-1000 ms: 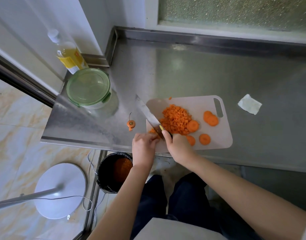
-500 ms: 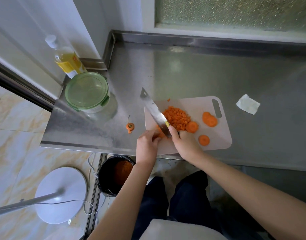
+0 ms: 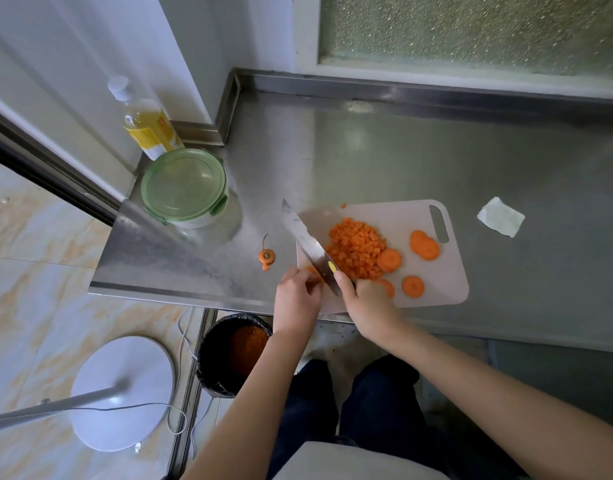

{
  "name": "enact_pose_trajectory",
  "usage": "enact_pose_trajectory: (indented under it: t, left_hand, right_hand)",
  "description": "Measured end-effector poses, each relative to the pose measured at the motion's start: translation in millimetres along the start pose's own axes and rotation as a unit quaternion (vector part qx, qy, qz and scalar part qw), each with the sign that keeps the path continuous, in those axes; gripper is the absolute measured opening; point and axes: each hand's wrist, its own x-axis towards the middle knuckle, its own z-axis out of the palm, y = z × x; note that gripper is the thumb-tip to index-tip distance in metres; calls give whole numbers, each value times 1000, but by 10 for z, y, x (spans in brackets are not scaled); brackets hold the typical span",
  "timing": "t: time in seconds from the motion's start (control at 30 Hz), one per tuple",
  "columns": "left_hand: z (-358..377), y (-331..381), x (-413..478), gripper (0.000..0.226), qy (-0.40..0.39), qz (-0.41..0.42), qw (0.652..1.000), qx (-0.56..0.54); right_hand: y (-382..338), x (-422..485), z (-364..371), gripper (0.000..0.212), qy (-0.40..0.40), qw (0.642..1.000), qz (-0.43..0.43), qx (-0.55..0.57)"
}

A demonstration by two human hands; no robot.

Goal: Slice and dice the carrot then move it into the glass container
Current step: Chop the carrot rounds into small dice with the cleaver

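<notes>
Right hand (image 3: 367,303) is wrapped around the kitchen knife (image 3: 306,242) handle, index finger laid along the blade, which angles away to the upper left. Left hand (image 3: 296,299) sits right next to it, fingers curled down onto a carrot piece (image 3: 311,270) at the near-left corner of the cutting board (image 3: 447,282). The diced carrot (image 3: 355,249) pile is just past the right hand, with a few round carrot slices (image 3: 424,244) off to that hand's right. The lidded glass container (image 3: 184,188) is well beyond the left hand, up and to its left. The cut-off carrot top (image 3: 266,256) lies on the steel counter (image 3: 367,161) just left of the blade.
</notes>
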Motion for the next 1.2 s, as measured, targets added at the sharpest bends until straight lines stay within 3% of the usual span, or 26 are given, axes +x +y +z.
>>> enact_pose_trajectory:
  t: [0.2,0.5,0.67,0.8,0.97,1.2]
  left_hand:
    - [8,-4,7,9,-7,-3,1000,5]
    - [-15,-1,-46,18,-9,45,999,4]
    - [-24,-60,-155,31,81,69,994,0]
    - [-6,-69,-184,48,-12,12,1000,12]
    - [139,-23,-216,61,-69,37,991,112]
    - [183,183,-262,55,-136,96,986,23]
  right_hand:
    - [-26,6,109,58,28,999,-21,-23]
    - [6,107,3,59,1,999,0,44]
    - [121,91,-78,60,13,992,-3,128]
    - [186,87,-177,57,34,987,-3,158]
    - [268,77,-220,58,50,983,4,175]
    - [314,15,-274,55,65,977,10,201]
